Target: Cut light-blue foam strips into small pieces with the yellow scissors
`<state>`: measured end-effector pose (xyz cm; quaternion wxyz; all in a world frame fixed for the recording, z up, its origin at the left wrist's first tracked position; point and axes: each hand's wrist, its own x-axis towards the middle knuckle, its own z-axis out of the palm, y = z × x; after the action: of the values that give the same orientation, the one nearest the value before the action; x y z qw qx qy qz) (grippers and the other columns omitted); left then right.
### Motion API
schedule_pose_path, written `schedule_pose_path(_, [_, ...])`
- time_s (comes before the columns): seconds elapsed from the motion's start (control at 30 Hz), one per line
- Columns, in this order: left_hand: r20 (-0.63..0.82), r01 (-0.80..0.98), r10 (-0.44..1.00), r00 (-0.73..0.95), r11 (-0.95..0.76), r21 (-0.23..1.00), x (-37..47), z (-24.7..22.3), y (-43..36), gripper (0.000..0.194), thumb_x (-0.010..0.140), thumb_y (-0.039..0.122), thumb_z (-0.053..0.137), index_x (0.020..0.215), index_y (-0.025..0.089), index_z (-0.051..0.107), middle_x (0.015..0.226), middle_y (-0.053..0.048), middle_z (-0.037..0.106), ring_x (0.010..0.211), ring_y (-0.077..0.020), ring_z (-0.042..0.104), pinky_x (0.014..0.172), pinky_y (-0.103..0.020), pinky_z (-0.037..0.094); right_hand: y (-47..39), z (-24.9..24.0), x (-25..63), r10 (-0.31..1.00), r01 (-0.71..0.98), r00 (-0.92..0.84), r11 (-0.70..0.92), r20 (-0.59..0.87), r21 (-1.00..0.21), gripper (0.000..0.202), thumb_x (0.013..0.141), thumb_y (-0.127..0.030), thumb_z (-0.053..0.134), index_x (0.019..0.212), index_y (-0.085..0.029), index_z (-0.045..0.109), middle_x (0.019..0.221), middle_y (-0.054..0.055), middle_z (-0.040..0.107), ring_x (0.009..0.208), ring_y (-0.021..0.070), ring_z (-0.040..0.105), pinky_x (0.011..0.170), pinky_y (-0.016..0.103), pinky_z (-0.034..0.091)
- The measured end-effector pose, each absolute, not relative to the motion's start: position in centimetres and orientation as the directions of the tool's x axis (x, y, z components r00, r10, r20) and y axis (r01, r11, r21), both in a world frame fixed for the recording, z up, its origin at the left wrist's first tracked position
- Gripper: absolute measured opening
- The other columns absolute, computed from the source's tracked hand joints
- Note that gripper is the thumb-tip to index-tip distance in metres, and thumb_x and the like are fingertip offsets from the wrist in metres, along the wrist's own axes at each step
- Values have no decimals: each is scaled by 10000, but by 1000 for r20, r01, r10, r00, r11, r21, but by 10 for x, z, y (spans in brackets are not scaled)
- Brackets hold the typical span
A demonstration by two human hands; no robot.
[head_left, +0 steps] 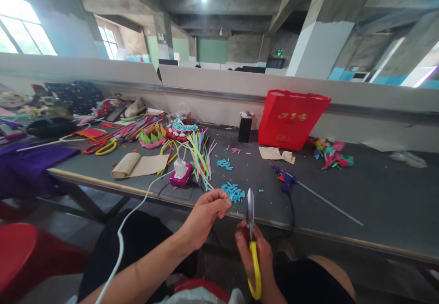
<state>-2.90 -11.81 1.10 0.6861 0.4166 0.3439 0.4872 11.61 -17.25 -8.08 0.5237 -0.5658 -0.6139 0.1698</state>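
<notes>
In the head view, our right hand is gripping the yellow-handled scissors in front of us, near the table edge; the blades are pointing upward, likely so that the tips are facing away from our palm. Our left hand is pinching narrowly beside them, though we cannot tell whether its fingertips are holding anything. Short, flat blue pieces are lying just beyond, seemingly within easy reach. Slender, smooth strips are fanning out behind the glossy purple power block, while the plastic glue gun is resting farther right.
</notes>
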Motion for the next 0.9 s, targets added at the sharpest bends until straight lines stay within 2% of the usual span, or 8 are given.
schedule_pose_path(0.13, [-61, -383, 947, 316, 187, 905, -31, 20, -111, 83, 748, 199, 695, 725, 161, 625, 533, 47, 481, 541, -81, 432, 614, -223, 343, -169, -71, 119, 832, 625, 74, 391, 549, -676, 212, 885, -366, 547, 951, -182, 628, 628, -20, 654, 483, 116, 621, 496, 182, 495])
schedule_pose_path(0.23, [-65, -415, 935, 349, 216, 884, -31, 25, -99, 112, 739, 210, 725, 739, 154, 627, 566, 40, 515, 534, -74, 446, 578, -217, 323, -159, -60, 124, 750, 705, 7, 465, 661, -535, 240, 894, -370, 542, 1007, -173, 618, 721, 23, 689, 549, 140, 657, 534, 213, 526])
schedule_pose_path(0.4, [-66, -499, 932, 357, 250, 830, -25, 29, -69, 136, 729, 219, 752, 745, 158, 631, 581, 35, 535, 557, -84, 487, 586, -224, 347, -126, -39, 140, 680, 799, -53, 468, 732, -377, 224, 897, -334, 548, 1029, -160, 597, 709, 35, 656, 577, 152, 629, 559, 252, 527])
schedule_pose_path(0.53, [-60, -561, 940, 335, 250, 789, -15, 20, -49, 133, 743, 231, 750, 748, 163, 635, 595, 31, 538, 582, -90, 489, 621, -237, 376, -100, -46, 153, 603, 866, -112, 449, 790, -221, 181, 915, -297, 523, 1012, -165, 599, 742, 43, 675, 613, 163, 648, 620, 284, 534])
schedule_pose_path(0.7, [-93, -620, 932, 352, 306, 722, -6, 5, -36, 107, 767, 221, 728, 765, 174, 631, 626, 28, 550, 590, -88, 489, 614, -231, 385, -90, -69, 162, 662, 868, -140, 440, 736, -231, 230, 900, -301, 564, 1074, -151, 581, 738, 45, 680, 614, 154, 646, 607, 252, 528])
schedule_pose_path(0.9, [-90, -650, 909, 407, 357, 671, -12, 5, -32, 93, 779, 229, 716, 782, 174, 642, 645, 18, 576, 605, -90, 524, 617, -218, 393, -85, -69, 155, 724, 870, -144, 418, 675, -263, 278, 882, -319, 583, 1107, -157, 581, 773, 50, 698, 645, 171, 660, 603, 262, 538])
